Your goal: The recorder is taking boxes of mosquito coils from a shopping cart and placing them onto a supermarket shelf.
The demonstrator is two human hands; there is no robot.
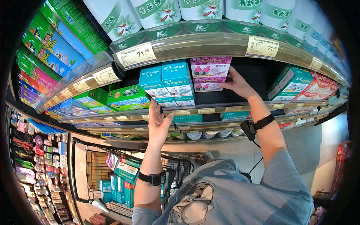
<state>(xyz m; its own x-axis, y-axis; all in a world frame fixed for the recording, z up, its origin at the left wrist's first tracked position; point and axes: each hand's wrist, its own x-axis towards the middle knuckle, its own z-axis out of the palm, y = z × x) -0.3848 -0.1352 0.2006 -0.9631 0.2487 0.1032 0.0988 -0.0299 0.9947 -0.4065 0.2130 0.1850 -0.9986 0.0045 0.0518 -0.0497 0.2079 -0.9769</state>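
Observation:
On a store shelf, two stacked purple-and-white mosquito-repellent liquid boxes [211,73] stand right of the stacked teal-and-white repellent boxes [176,81]. My right hand [237,84] touches the right side of the purple stack, its thumb near the lower box's front corner; whether it grips is unclear. My left hand [159,122] is raised by the shelf's front edge, fingers spread, with its fingertips at the lower left of the teal stack. Nothing shows in its palm. Green boxes [128,97] lie left of the teal ones.
Above, a shelf lip [194,42] with price tags holds white spray cans [202,9]. Teal and red boxes [292,84] sit at the right. A wire shopping cart [112,206] with boxes in it stands below left, beside a rack of hanging goods [42,157].

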